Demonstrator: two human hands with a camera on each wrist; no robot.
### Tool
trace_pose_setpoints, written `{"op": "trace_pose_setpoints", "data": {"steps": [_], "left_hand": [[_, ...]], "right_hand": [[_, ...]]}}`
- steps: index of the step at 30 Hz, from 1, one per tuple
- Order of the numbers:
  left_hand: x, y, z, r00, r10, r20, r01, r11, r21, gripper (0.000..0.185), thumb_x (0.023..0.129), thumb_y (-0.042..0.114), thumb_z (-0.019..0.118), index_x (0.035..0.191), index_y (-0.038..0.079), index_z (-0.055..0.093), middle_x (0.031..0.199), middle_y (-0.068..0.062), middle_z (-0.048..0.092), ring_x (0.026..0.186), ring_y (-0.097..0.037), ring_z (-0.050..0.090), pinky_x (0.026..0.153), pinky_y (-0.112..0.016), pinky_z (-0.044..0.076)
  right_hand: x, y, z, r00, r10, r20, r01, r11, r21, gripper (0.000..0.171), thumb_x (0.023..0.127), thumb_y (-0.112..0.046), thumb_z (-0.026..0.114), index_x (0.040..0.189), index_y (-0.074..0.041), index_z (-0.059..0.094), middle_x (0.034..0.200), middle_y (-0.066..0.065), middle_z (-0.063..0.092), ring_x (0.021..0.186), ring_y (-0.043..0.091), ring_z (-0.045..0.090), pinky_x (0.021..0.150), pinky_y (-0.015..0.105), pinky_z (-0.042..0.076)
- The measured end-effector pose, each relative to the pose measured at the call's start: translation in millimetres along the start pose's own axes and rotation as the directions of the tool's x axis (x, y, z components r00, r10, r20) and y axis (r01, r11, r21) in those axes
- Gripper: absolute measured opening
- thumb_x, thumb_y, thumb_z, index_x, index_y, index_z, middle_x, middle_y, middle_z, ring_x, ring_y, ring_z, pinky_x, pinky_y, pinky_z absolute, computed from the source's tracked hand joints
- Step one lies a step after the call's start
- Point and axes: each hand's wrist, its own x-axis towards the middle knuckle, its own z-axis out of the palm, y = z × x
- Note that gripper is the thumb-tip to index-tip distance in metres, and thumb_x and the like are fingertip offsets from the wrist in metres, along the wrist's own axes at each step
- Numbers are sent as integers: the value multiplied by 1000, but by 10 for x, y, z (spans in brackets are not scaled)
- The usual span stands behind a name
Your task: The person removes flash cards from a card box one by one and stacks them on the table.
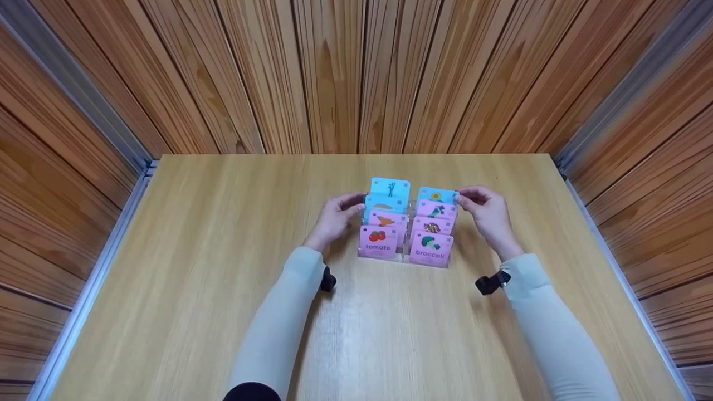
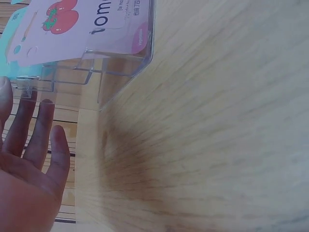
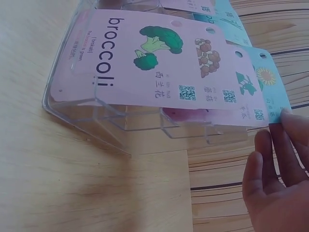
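A clear plastic card stand (image 3: 145, 118) carries two columns of picture cards in stepped rows. In front are a pink tomato card (image 1: 378, 241) and a pink broccoli card (image 1: 431, 249), with more pink and blue cards behind. My right hand (image 1: 486, 214) pinches the upper right corner of the blue sunflower card (image 3: 270, 79) at the back of the right column, thumb in front and fingers behind. On the other side, my left hand (image 1: 337, 219) holds the stand's left edge by the second blue card (image 1: 384, 205); its other fingers (image 2: 59, 145) extend behind the stand.
The stand rests on a wooden table (image 1: 223, 234). Wood-plank walls (image 1: 334, 78) rise behind the table and on both sides, with grey metal rails (image 1: 94, 301) along the side edges. Each wrist wears a small black camera (image 1: 490, 283).
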Motion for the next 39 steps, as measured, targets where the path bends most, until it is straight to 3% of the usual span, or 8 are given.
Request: {"op": "trace_pose_setpoints", "data": {"steps": [14,21,25,39], "left_hand": [[-15,11,19,999,-28,-22,29,1000,12,41,98,31,64,138,29,60,133,16,60,135,-20,46,107,-48,41],[-1,3,14,998,56,-19,-54,997,55,39,98,29,63,137,29,61,135,11,60,134,-18,48,110,-45,38],[0,-2,8,998,66,-16,-65,996,64,39,99,29,62,137,28,61,135,12,61,133,-17,48,111,-45,37],[3,-2,12,999,30,-16,-30,999,33,35,98,32,62,132,38,62,135,15,60,136,-15,45,112,-44,35]], "right_hand": [[9,3,-41,999,-29,30,28,999,44,33,99,-22,63,124,0,63,118,9,61,106,20,59,89,24,52],[-3,-27,-36,998,-68,-18,70,993,95,30,97,-21,67,117,1,65,110,8,63,100,18,62,85,23,54],[-10,-36,-53,998,-64,-25,67,990,127,28,97,-21,66,116,-2,65,112,8,62,101,19,62,87,24,54],[-52,-137,-198,998,-64,-22,68,963,262,26,98,-14,64,118,2,62,109,9,60,100,20,61,86,24,54]]}}
